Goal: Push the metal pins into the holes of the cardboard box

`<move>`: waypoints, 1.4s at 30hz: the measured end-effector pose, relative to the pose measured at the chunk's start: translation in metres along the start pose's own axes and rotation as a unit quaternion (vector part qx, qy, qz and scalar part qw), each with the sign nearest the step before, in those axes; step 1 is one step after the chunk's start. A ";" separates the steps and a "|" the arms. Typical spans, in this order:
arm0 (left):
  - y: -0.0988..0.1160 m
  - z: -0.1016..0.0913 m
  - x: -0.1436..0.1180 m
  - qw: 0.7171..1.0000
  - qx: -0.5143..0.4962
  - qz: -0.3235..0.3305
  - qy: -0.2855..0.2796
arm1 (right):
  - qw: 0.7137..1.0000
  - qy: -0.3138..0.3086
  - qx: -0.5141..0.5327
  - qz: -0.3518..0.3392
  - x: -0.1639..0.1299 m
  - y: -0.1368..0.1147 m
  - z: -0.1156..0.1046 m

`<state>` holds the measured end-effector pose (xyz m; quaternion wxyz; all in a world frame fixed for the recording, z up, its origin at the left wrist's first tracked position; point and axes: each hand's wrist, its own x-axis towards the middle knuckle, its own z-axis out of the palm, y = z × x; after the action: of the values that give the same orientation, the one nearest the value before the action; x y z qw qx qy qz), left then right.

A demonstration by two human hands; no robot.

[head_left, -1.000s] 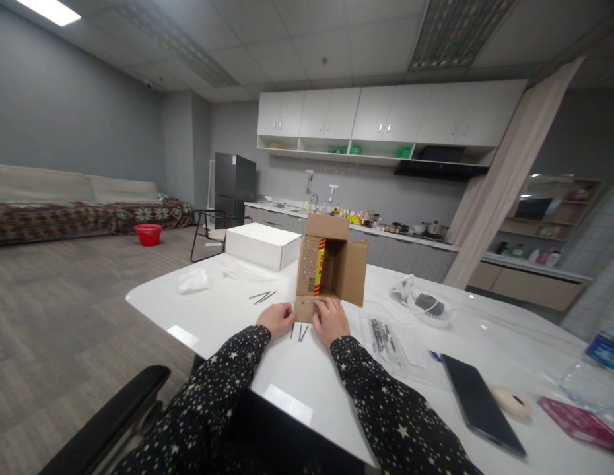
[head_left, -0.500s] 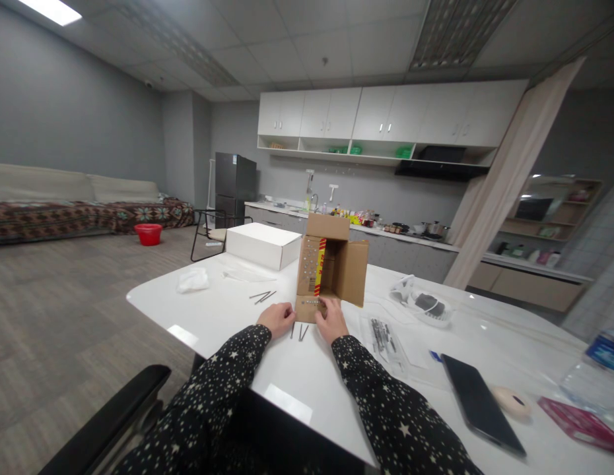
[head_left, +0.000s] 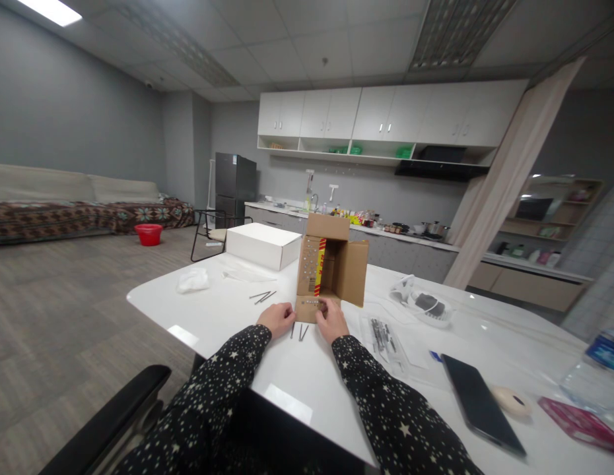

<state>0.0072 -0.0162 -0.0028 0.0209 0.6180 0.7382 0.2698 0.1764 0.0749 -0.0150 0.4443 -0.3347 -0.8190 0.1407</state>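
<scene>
"What is seen, from the left?"
"Thin dark rods [head_left: 263, 299] are laid on the table [head_left: 218, 320]. The left hand [head_left: 276, 320] is rested at the lower flap's [head_left: 305, 316] left edge, its fingers curled."
"And the cardboard box [head_left: 333, 270]?"
"It is stood behind that flap, unfolded. On the flap's right, the right hand [head_left: 331, 321] is placed, fingers bent."
"Is anything gripped?"
"For either hand, that cannot be told."

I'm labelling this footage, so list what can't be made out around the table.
Right hand, head view: its own curled fingers hide whether it pinches anything.
Cardboard box, head view: its front and shadow hide part of the inside.
Yellow strip, head view: lettering too small to read.
White box, head view: closed top hides any contents.
Bottle, head view: cut off by the right edge.
</scene>
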 end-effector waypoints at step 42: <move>-0.003 0.002 0.000 1.000 -0.008 -0.004 -0.001 | 0.944 -0.005 0.296 0.148 0.010 0.024 0.020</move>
<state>0.0055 -0.0162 -0.0055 0.0277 0.6151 0.7385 0.2748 0.1657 0.1009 -0.0326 0.4933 -0.3042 -0.6841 0.4428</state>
